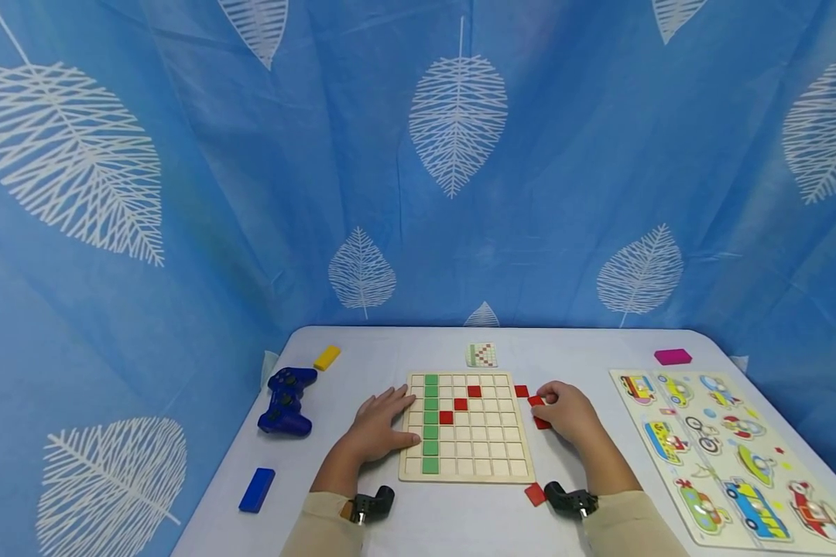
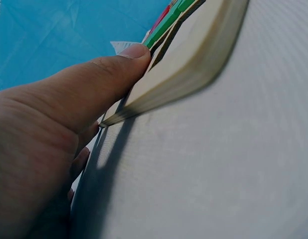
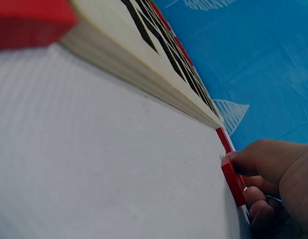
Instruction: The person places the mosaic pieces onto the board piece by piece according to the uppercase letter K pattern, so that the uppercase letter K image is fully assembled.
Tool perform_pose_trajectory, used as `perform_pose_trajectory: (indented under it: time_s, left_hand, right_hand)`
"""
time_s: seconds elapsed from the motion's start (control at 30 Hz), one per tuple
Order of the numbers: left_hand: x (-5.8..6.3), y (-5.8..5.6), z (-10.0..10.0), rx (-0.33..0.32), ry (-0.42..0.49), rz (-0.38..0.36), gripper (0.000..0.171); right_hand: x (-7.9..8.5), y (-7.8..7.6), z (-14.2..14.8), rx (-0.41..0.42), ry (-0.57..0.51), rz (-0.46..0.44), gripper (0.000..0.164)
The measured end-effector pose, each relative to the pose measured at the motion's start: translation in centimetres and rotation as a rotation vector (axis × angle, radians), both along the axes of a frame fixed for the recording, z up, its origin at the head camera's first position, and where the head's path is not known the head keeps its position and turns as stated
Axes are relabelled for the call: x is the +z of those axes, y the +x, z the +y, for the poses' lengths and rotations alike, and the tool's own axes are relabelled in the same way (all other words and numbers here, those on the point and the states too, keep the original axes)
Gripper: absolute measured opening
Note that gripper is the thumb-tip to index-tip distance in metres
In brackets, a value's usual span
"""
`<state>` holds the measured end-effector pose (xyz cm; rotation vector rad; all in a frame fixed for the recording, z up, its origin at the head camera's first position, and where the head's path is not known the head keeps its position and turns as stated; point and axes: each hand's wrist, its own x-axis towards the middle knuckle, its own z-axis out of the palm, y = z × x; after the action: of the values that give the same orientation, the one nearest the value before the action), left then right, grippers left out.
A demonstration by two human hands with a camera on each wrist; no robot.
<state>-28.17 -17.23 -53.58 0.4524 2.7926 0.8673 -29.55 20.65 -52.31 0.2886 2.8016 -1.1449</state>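
Note:
A wooden grid board (image 1: 484, 452) lies mid-table, with a column of green square tiles (image 1: 430, 418) and a diagonal of red tiles (image 1: 460, 404) in its cells. My left hand (image 1: 379, 425) rests at the board's left edge, fingers spread; in the left wrist view its thumb (image 2: 121, 62) lies on the rim. Right of the board, my right hand (image 1: 567, 410) pinches a red square tile (image 3: 233, 181) between thumb and fingers, low over the table. Another red tile (image 1: 521, 391) lies by the board's upper right edge, and one (image 1: 535, 493) sits below its lower right corner.
A small pattern card (image 1: 482, 355) lies behind the board. On the left are a blue game controller (image 1: 287, 402), a yellow block (image 1: 327, 357) and a blue block (image 1: 257, 490). A vehicle puzzle board (image 1: 728, 456) and a magenta block (image 1: 673, 357) occupy the right side.

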Motion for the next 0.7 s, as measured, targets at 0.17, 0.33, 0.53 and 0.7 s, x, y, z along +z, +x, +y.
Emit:
perform_pose_trajectory:
  time_s: [0.17, 0.33, 0.53, 0.7]
  left_hand:
    - [0.06, 0.13, -0.02, -0.005, 0.001, 0.006, 0.085]
    - [0.02, 0.06, -0.02, -0.010, 0.003, 0.001, 0.086]
    - [-0.04, 0.03, -0.02, -0.005, -0.008, 0.003, 0.085]
    - [0.00, 0.09, -0.08, -0.007, -0.003, 0.001, 0.085]
  right_hand:
    - [-0.05, 0.01, -0.01, -0.014, -0.001, 0.005, 0.037]
    - [-0.05, 0.09, 0.22, -0.011, -0.011, 0.015, 0.036]
    - [0.25, -0.16, -0.13, -0.015, -0.027, 0.013, 0.036]
    - [0.68, -0.50, -0.75, -0.014, -0.026, 0.008, 0.039]
